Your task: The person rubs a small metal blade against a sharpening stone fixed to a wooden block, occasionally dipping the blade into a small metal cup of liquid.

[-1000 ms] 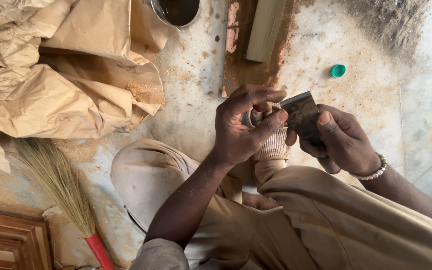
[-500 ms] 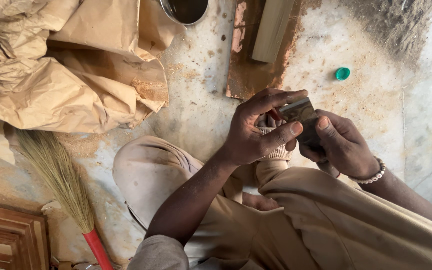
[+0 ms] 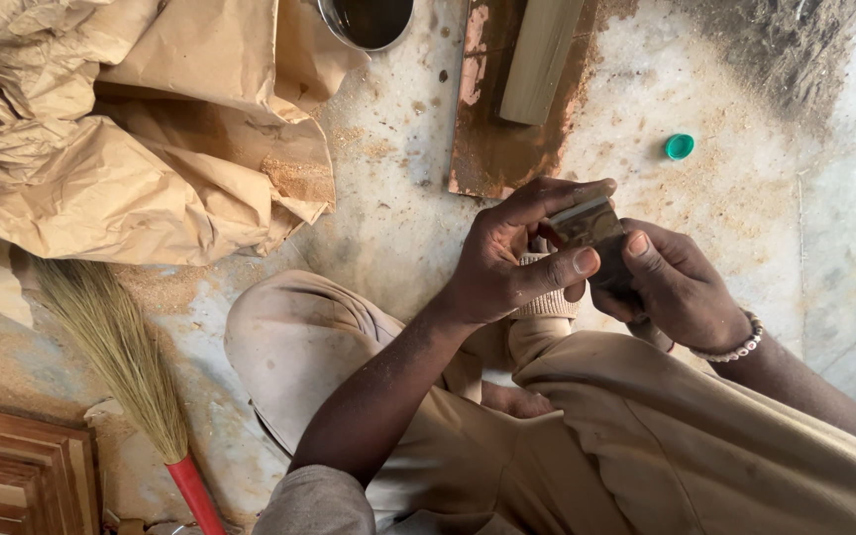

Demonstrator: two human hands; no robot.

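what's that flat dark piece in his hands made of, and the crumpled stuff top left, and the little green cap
The flat dark piece, pinched between left hand and right hand, looks like thin metal: a pale straight edge and a dull grey face, though that is uncertain. The crumpled sheet is matte brown paper with sharp creases. The green cap seems to be smooth, evenly coloured plastic.

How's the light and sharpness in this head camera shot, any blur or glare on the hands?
Head view: soft, even daylight, no hard shadows. The left hand and right hand are sharp around the small dark flat piece they hold. No glare on the floor; only the metal bowl rim shines faintly. Edges look slightly stretched by the wide lens.
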